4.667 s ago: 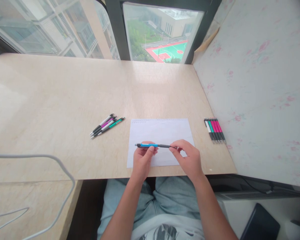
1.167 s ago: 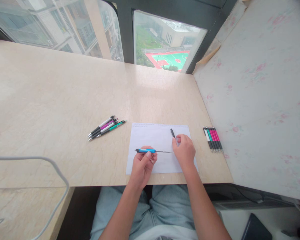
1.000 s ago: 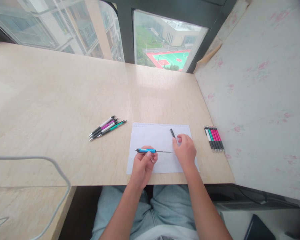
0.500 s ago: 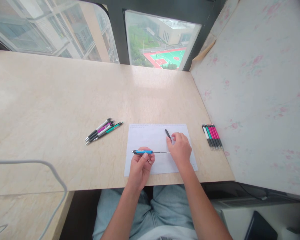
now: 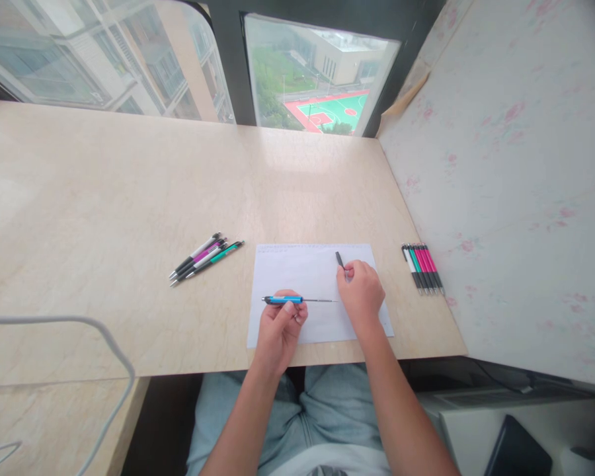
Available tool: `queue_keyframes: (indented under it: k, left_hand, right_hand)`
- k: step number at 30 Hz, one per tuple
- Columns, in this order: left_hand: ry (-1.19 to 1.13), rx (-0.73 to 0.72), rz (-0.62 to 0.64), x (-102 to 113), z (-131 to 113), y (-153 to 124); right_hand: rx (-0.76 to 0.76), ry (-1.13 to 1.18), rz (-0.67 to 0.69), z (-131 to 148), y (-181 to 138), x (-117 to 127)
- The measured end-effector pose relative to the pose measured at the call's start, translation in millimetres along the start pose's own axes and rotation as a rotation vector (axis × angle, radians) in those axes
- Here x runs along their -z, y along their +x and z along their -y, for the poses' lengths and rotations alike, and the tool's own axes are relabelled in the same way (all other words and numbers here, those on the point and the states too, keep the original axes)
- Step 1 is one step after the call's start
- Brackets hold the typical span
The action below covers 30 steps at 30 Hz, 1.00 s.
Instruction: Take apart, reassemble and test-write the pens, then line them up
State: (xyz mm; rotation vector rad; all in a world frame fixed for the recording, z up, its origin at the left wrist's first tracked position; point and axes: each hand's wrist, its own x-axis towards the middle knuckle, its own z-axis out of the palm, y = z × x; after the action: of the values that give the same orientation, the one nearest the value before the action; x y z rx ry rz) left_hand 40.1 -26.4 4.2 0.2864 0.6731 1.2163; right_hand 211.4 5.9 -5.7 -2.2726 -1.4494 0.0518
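My left hand [image 5: 281, 324] is closed around the blue upper barrel of a pen [image 5: 283, 300], held level above the paper. From its right end a thin refill [image 5: 318, 301] sticks out, bare, towards my other hand. My right hand [image 5: 361, 291] pinches a short black pen grip [image 5: 340, 258] between thumb and fingers. The grip's upper end points away from me; its lower end is hidden by the fingers. Both hands are over a white sheet of paper [image 5: 305, 264] with faint writing along its top edge.
Several pens [image 5: 205, 259] lie in a loose pile to the left. On the right, several more pens [image 5: 423, 270] are lined up side by side near the papered wall [image 5: 515, 198]. A grey cable [image 5: 104, 337] crosses the table [image 5: 129, 198] at the lower left.
My right hand has shifted slightly right with the black grip, away from the refill's tip, which shows more clearly. My left hand and the blue barrel have stayed nearly still.
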Motion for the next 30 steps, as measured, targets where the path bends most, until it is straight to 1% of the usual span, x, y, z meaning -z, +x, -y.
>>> queue_keyframes:
  k: [10, 19, 25, 30]
  left_hand:
    - [0.018, 0.000, -0.009, 1.5, 0.1, -0.6]
    - [0.016, -0.008, -0.016, 0.3, -0.6, -0.2]
    - [0.011, -0.006, 0.004, 2.9, 0.6, 0.1]
    - [0.019, -0.005, -0.002, 3.7, 0.6, 0.3]
  right_hand:
    - [-0.026, -0.022, 0.024, 0.7, -0.4, 3.3]
    - [0.031, 0.007, 0.023, 0.0, -0.1, -0.1]
    - [-0.018, 0.009, 0.001, -1.4, 9.3, -0.5]
    - [-0.019, -0.021, 0.050, -3.7, 18.5, 1.4]
